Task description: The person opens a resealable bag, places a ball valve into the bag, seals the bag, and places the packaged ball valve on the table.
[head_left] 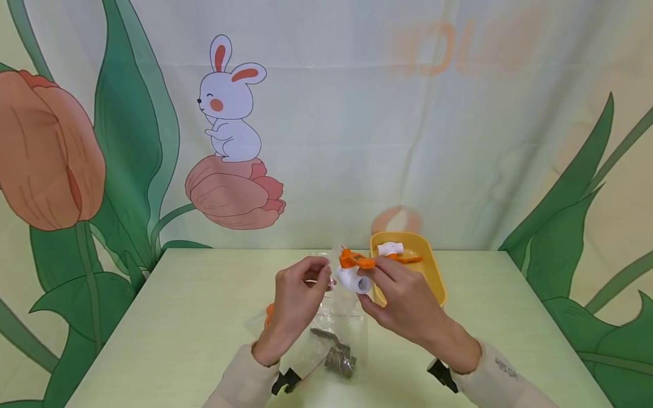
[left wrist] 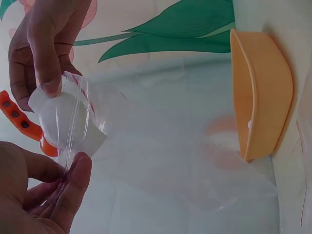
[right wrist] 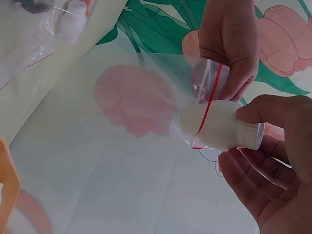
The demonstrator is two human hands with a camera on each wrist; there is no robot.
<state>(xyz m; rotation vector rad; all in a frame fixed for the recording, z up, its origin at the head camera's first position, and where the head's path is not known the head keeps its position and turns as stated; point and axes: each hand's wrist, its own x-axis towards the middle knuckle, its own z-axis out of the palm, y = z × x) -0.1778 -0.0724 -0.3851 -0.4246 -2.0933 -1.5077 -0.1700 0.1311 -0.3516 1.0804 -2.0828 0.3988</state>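
Note:
In the head view my right hand (head_left: 408, 300) grips a white plastic ball valve (head_left: 352, 280) with an orange lever handle (head_left: 357, 259). My left hand (head_left: 301, 292) pinches the edge of a clear zip bag (left wrist: 114, 102) beside it. The bag's mouth overlaps the valve body in the left wrist view, with the orange handle outside. Seen from the right wrist, the red zip line (right wrist: 210, 102) crosses the white valve body, whose ribbed end is between the right thumb and fingers. The rest of the bag hangs loose past the valve.
A yellow tray (head_left: 435, 277) at the back right holds another white valve (head_left: 390, 248) with an orange handle. On the table below the hands lies a clear bag with a grey ball valve (head_left: 340, 362). An orange part (head_left: 269, 314) shows behind the left wrist.

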